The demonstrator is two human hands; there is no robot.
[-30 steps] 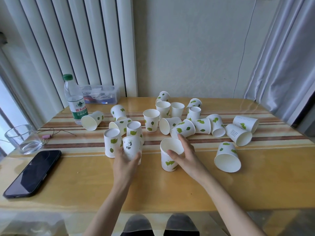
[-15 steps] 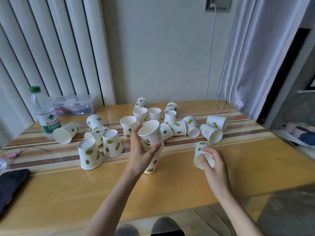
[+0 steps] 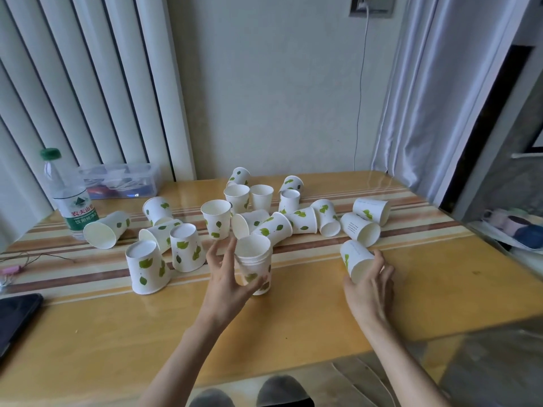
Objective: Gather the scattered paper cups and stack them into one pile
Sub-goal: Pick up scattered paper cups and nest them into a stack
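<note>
My left hand (image 3: 227, 277) wraps loosely around the small stack (image 3: 254, 264) standing upright near the front middle of the table (image 3: 88, 333), thumb low on its front and fingers spread behind it. I count two nested rims, perhaps three; the blur keeps me from being sure. My right hand (image 3: 370, 284) closes on a tipped cup (image 3: 356, 259) off to the right, its mouth facing me, and I cannot tell whether it is lifted or touching the wood. So I judge the job barely begun: well over a dozen loose cups (image 3: 266, 214) lie scattered across the striped middle, some upright, some upside down, some on their sides. The phone (image 3: 14, 317) is cut off at the left edge, and cups at the back overlap, so an exact count escapes me.
</note>
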